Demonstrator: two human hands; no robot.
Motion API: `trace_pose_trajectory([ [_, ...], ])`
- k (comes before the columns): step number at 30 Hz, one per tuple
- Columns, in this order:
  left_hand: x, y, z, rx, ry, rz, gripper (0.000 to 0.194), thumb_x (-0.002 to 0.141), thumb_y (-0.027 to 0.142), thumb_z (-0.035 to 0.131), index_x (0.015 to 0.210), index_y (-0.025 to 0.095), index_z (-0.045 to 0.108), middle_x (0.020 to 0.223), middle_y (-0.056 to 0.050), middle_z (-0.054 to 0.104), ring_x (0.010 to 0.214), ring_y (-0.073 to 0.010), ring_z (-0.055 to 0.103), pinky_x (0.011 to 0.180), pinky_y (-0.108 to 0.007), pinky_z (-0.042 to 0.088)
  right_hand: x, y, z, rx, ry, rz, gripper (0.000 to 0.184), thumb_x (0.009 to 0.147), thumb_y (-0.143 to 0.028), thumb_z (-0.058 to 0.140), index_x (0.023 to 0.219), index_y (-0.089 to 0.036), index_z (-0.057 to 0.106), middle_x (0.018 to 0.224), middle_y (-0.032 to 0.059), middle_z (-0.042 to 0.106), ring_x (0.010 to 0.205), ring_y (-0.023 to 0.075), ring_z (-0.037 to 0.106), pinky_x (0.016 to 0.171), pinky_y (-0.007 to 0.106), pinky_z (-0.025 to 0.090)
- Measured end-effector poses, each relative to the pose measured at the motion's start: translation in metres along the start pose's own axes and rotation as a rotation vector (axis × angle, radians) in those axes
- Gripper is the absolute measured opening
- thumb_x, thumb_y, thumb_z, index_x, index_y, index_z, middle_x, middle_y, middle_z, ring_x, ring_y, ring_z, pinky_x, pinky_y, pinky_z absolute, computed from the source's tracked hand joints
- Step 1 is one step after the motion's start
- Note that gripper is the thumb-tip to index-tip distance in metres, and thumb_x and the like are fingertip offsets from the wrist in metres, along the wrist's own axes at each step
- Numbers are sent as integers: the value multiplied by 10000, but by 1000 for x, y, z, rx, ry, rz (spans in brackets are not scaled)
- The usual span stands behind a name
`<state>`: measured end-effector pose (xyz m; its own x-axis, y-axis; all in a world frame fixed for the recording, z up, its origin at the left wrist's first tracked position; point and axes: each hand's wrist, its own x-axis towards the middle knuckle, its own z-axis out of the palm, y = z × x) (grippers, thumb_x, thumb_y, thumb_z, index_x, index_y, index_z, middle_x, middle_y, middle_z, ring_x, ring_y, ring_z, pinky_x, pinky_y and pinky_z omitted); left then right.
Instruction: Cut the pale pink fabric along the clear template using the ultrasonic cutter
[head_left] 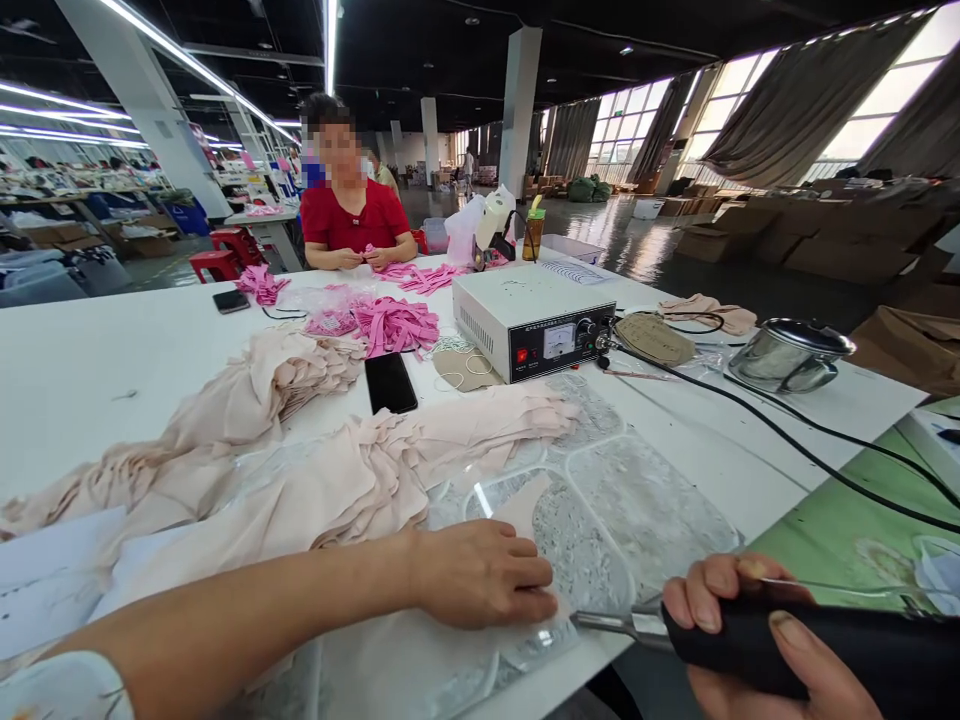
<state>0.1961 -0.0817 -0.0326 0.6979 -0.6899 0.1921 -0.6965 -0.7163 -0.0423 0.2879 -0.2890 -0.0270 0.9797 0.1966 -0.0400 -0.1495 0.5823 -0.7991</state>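
My left hand (487,577) lies across a thin beige fabric piece (529,500), its fingers curled together and pressing the cloth against a clear, marble-patterned mat (600,500). Part of the cloth is hidden beneath the hand. In my right hand (750,610) is a black-handled handpiece (825,645), gripped with the fingers wrapped round it. Its narrow metal tip points left and ends just beside my left fingertips, near the cloth's edge. A layered stack of beige fabric (360,470) spreads beyond my left forearm.
A control box (555,340) with a dial stands behind the mat, and black cables run right from it. Around it are a phone (391,382), pink strips (397,325) and a metal cup (791,352). Across the table sits a person in red (356,220), handling pink pieces.
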Motion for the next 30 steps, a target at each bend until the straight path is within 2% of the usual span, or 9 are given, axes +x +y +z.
trace_pose_trajectory([
  [7,-2,0,3,-17,-3,-26,10,937,170,571,933,176,578,825,-33,581,713,-153,502,595,-295,352,3,0,-6,-1,-39,4,179,639,-337,626,735,-226,525,659,-30,402,470,108,390,396,274,408],
  [12,-2,0,1,-27,-6,-32,27,927,166,579,921,189,567,835,-29,579,713,-153,508,594,-302,355,5,-3,-9,9,-57,-35,193,623,-336,621,737,-226,511,672,-36,391,483,101,387,405,258,404],
  [18,0,1,-1,-25,-75,-50,87,957,151,511,931,181,589,849,-43,592,731,-163,510,608,-302,344,1,-1,-8,23,-110,-29,191,647,-331,632,765,-225,525,675,-33,415,495,107,414,423,266,428],
  [25,-1,2,2,-13,0,-56,83,957,143,523,907,182,576,808,-28,562,683,-150,476,603,-293,339,-2,1,0,-13,-201,-82,188,665,-342,656,749,-212,551,647,-33,456,467,101,437,413,262,435],
  [30,-1,2,1,-9,-23,-51,93,957,138,509,919,168,588,821,-31,569,691,-151,476,605,-294,354,-1,0,0,-34,-239,-124,183,693,-354,661,769,-211,577,648,-30,475,468,102,462,413,258,442],
])
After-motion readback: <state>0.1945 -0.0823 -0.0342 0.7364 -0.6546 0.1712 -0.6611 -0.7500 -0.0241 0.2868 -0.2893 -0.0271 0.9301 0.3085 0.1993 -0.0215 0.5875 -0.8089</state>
